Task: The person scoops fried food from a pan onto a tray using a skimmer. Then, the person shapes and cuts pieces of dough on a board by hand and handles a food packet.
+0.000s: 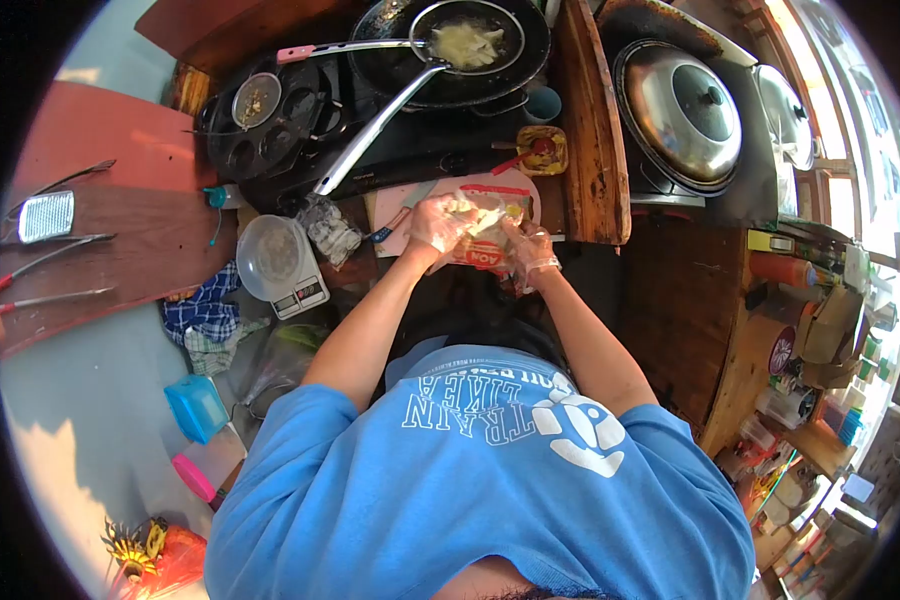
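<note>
Both hands wear thin clear plastic gloves and meet over a white board (385, 205). Between them is a clear plastic bag (487, 252) with red printing, its contents pale and partly hidden. My left hand (438, 224) is closed at the bag's left side, near some pale stuff at its fingertips that I cannot make out. My right hand (533, 248) grips the bag's right side. A knife (392, 225) with a dark handle lies on the board just left of my left hand.
Ahead, a wok (380, 75) of oil holds pale frying pieces under a strainer (370, 125) and another long-handled tool (355, 46). A sauce tray (542, 150) stands by a wooden partition (598, 130). At left are a scale (301, 290) with a bowl (273, 258), a moulded pan (300, 110) and tongs (60, 245).
</note>
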